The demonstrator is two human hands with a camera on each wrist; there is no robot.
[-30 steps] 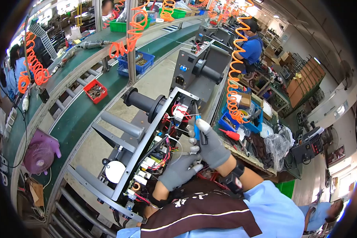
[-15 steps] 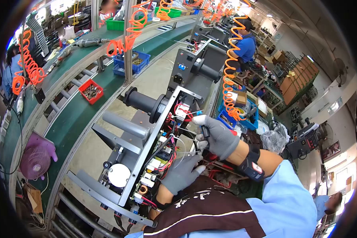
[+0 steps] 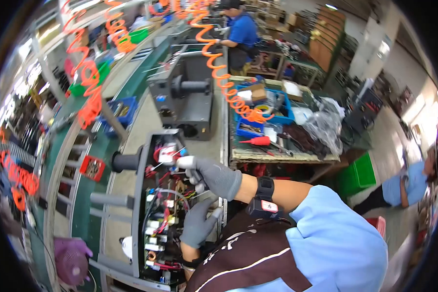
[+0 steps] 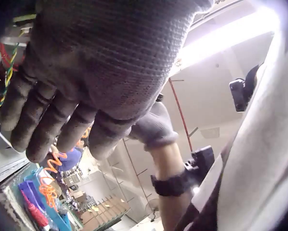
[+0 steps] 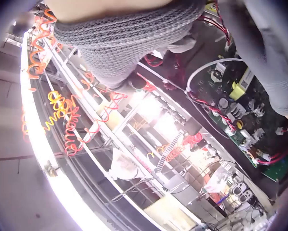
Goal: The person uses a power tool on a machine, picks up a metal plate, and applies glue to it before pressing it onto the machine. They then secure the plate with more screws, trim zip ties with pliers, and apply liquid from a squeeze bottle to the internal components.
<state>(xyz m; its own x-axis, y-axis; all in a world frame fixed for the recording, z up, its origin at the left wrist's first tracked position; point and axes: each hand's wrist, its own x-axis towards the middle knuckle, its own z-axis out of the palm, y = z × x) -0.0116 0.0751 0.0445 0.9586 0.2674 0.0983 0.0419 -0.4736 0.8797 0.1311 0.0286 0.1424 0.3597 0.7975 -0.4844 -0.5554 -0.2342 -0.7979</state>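
A grey metal housing (image 3: 138, 214) holds a green circuit board (image 5: 237, 113) with red and black wires. My gloved right hand (image 3: 213, 176) curls round a dark-handled tool (image 3: 200, 180), mostly hidden by its fingers, beside a white component (image 3: 166, 155) at the housing's upper end. In the right wrist view the right glove (image 5: 129, 45) hides its own fingers. My gloved left hand (image 3: 197, 225) lies beside the board's right edge; in the left wrist view that hand (image 4: 100, 62) shows loosely bent fingers and an empty palm. A white cable tie (image 5: 211, 63) arches over the board.
Another dark housing (image 3: 185, 104) stands beyond. At right is a bench (image 3: 282, 158) with a blue bin (image 3: 279, 117), plastic bags and a red bottle (image 3: 260, 140). A coiled orange hose (image 3: 219, 73) hangs ahead. A red tray (image 3: 92, 168) and purple fan (image 3: 73, 260) are at left.
The head view has swung right, so the housing appears further left and more upright. My right hand remains by the housing's upper end with the tool; my left remains by the board.
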